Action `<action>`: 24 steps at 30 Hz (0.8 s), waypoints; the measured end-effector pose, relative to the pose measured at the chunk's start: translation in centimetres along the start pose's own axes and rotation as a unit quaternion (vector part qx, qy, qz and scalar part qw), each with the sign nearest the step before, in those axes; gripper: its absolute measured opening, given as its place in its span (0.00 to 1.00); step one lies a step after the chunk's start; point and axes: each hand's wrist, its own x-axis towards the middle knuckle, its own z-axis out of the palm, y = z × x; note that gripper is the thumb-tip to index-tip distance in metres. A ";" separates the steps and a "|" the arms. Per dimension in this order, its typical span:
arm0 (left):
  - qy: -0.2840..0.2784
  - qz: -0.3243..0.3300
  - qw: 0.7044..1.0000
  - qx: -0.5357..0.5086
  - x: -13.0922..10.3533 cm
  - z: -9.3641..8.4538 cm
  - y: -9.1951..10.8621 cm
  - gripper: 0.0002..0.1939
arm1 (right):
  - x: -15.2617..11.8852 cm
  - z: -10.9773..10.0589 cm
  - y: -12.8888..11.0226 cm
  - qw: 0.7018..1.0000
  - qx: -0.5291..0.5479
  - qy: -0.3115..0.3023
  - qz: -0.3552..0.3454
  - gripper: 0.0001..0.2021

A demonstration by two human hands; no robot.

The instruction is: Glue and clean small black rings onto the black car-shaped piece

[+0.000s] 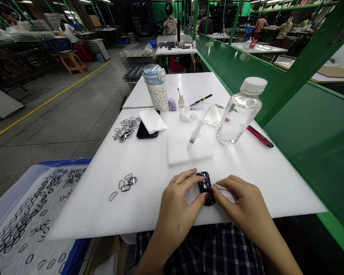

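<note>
From my remote seat, sweeping left to right: at far left a blue tray (74,252) holds many thin black rings, and a few loose rings (125,184) lie on the white foam surface (103,206) just left of my hands. If my wrist slides that way, I judge it could scatter them or push one off the near edge.

My left hand (179,198) has its grip clamped on the small glossy black part (205,187), thumb and fingers pinching it against the surface near me, at centre. The part looks slick; too light a pinch and it may skid on the foam.

My right hand (240,202) has its grip closed on a small white wipe (223,190), touching the part's right side. Pressing hard could smear or twist the part out of the left hand's hold.

Farther off, the syringe (195,134) rests on a white pad, and the clear bottle (240,112) stands upright near it; a careless reach might tip the bottle. A red utility knife (260,137) lies right of the bottle.
</note>
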 end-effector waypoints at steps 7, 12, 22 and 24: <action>-0.039 -0.003 0.999 0.017 0.5 -0.7 0.3 0.15 | 0.2 -0.2 -0.2 1.000 -0.003 -0.017 0.013 0.10; -0.122 0.043 0.991 0.039 0.5 -1.5 -0.1 0.30 | -0.2 -0.6 0.5 0.998 0.068 -0.010 0.013 0.11; -0.027 0.053 0.994 0.091 -0.3 0.7 -0.6 0.34 | -0.5 0.1 0.6 0.999 0.040 0.024 -0.015 0.06; -0.030 0.049 0.994 0.091 -0.3 0.5 -0.7 0.33 | -0.5 0.2 0.5 0.999 0.029 0.034 -0.006 0.06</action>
